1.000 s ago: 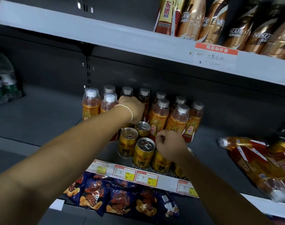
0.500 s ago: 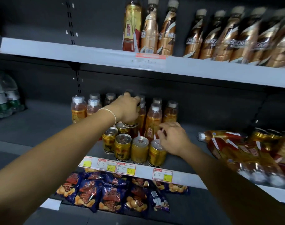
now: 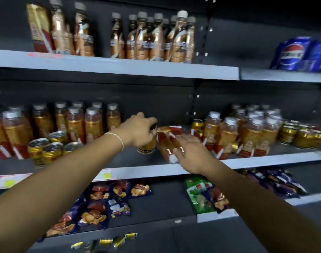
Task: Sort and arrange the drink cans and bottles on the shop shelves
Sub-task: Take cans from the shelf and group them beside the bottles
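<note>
My left hand (image 3: 136, 130) grips a gold drink can (image 3: 146, 146) from above, holding it just over the middle shelf (image 3: 247, 162). Right of it, my right hand (image 3: 188, 151) reaches with fingers spread over gold-and-red bottles lying on their sides (image 3: 166, 141), touching or just above them. Several gold cans (image 3: 46, 150) stand at the left of this shelf in front of upright orange bottles with white caps (image 3: 75, 123). More of the same bottles (image 3: 227, 136) and cans (image 3: 302, 137) stand to the right.
The upper shelf (image 3: 119, 66) carries brown coffee bottles (image 3: 156, 39) and, further right, blue cola cans (image 3: 302, 53). Below, snack bags (image 3: 97, 205) and green packets (image 3: 199, 196) lie on the lower shelf. Small wrapped sweets (image 3: 104, 241) sit at the bottom.
My left hand lifted a gold can from the group and carried it right. My right hand left the cans and opened over the lying bottles. The view swung right and up.
</note>
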Available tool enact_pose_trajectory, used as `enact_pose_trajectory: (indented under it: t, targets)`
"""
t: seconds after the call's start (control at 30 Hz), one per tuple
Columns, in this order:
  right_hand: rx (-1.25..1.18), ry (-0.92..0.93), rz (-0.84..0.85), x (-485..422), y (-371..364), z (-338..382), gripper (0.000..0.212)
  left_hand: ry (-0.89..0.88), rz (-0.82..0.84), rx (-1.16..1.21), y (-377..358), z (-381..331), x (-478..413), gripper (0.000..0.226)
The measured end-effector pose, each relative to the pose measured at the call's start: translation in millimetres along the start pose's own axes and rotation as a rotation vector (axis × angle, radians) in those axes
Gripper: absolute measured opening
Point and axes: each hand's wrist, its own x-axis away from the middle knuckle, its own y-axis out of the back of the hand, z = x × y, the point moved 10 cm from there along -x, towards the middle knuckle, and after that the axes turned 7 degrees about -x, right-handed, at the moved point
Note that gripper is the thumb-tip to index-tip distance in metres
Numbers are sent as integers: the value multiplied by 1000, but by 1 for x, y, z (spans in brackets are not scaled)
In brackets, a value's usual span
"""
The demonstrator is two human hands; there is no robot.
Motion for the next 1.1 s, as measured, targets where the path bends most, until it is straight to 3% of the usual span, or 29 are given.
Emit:
enact_pose_trajectory:
  t: [0.27,0.63,1.1]
  targets:
    - [43,-247,-41,120,72,-135,62,-253,-17,103,7,-188,-24,50]
    - [114,-503,-126,241,135,-248,62,-557,16,176,-12,-382,-33,42]
    - [139,-591,-115,241,147,-417,58,-664,94,299,-91,-550,-153,35]
